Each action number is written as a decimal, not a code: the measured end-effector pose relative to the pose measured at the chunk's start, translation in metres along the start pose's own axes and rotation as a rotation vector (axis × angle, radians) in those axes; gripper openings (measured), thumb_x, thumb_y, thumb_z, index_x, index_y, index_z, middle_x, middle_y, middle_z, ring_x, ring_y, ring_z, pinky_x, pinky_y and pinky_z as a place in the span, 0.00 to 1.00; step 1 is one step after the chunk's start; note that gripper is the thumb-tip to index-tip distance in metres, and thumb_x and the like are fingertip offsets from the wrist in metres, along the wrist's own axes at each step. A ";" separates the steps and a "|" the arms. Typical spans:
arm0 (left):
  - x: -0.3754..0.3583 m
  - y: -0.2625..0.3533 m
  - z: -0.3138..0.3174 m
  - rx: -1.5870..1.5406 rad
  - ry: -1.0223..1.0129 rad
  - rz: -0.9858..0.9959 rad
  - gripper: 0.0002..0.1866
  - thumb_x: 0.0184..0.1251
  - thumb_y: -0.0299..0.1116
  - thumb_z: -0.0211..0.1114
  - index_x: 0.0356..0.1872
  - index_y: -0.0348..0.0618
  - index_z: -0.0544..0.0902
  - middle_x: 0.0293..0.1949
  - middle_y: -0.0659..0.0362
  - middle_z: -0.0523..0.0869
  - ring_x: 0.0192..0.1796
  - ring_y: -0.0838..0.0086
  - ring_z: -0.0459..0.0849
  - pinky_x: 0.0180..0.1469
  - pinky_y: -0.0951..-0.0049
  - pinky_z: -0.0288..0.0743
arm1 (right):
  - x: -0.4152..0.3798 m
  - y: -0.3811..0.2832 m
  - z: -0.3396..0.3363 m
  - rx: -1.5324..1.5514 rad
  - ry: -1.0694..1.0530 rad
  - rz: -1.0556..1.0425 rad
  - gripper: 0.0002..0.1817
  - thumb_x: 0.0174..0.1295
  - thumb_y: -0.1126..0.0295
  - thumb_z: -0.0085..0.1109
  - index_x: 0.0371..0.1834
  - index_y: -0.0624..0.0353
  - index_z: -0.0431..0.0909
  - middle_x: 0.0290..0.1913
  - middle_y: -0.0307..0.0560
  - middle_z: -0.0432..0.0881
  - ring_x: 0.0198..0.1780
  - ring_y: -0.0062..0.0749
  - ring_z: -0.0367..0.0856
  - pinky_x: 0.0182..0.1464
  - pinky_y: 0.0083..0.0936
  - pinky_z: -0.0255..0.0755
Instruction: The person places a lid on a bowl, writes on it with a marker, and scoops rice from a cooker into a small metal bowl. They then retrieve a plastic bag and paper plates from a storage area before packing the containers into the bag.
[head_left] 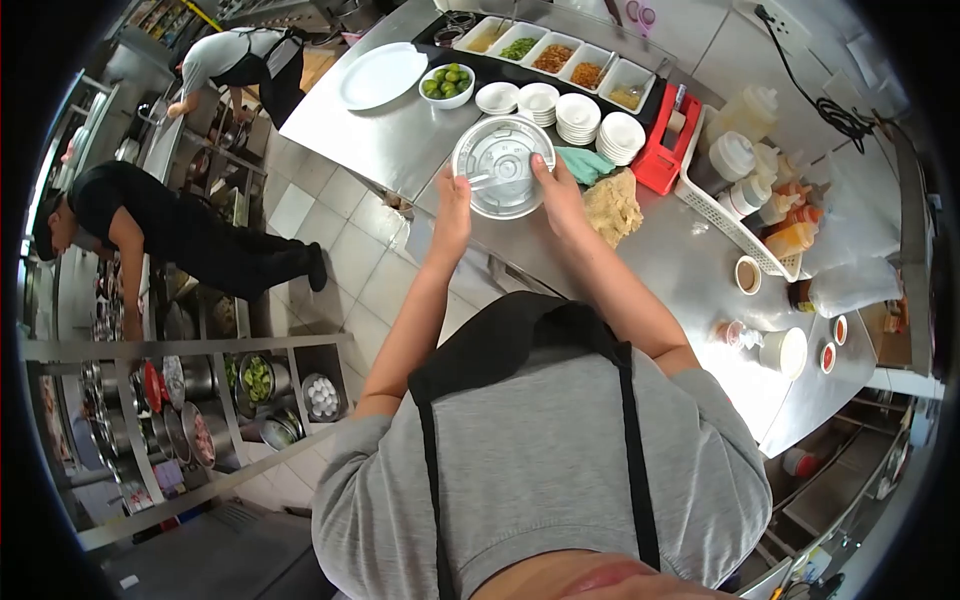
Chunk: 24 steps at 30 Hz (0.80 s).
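Both my hands grip a round clear plastic takeout container [503, 165] at opposite sides, in front of me and over the near edge of the steel counter [400, 135]. Ringed ridges show on its round top face. My left hand [453, 208] is curled around its left side; my right hand [562, 196] has the thumb on the rim at the right. Just beyond my right hand lie a green cloth [584, 165] and a tan cloth [614, 208]. Stacks of small white dishes [577, 118] stand behind the container.
A bowl of green limes [447, 87] and a white oval plate [384, 76] are at the left. Topping trays [553, 57] line the back. To the right are a red dispenser [668, 140] and a basket of sauce bottles [738, 222]. Two people [150, 225] work at the left.
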<state>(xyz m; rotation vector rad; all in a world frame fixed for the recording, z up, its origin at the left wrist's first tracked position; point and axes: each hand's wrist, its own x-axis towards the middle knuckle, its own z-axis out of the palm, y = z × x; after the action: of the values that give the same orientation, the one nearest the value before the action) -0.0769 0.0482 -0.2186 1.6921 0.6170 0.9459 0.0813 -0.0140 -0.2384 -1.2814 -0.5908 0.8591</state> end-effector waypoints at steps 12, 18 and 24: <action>0.010 -0.017 -0.003 -0.039 -0.056 -0.176 0.28 0.50 0.38 0.71 0.42 0.41 0.60 0.39 0.55 0.71 0.45 0.72 0.74 0.43 0.76 0.72 | -0.008 -0.015 -0.032 0.261 -0.237 0.126 0.35 0.54 0.59 0.67 0.59 0.68 0.65 0.54 0.52 0.74 0.55 0.31 0.74 0.57 0.26 0.67; 0.009 -0.008 0.008 -0.175 -0.038 -0.611 0.32 0.58 0.55 0.60 0.51 0.38 0.63 0.48 0.51 0.73 0.52 0.67 0.75 0.49 0.65 0.73 | -0.002 -0.013 -0.039 -0.145 -0.164 0.237 0.34 0.55 0.50 0.63 0.54 0.70 0.70 0.50 0.54 0.78 0.50 0.30 0.76 0.54 0.25 0.68; 0.011 -0.025 0.017 -0.550 -0.081 -0.622 0.35 0.55 0.54 0.62 0.54 0.34 0.65 0.41 0.51 0.77 0.42 0.66 0.80 0.40 0.69 0.77 | -0.011 -0.028 -0.025 -1.100 0.163 -0.681 0.30 0.64 0.54 0.47 0.55 0.74 0.68 0.55 0.61 0.74 0.57 0.47 0.72 0.60 0.35 0.64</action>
<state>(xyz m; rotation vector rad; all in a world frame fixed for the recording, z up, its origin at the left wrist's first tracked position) -0.0559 0.0554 -0.2418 0.9525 0.6933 0.5232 0.1010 -0.0393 -0.2157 -1.8977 -1.3592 -0.2256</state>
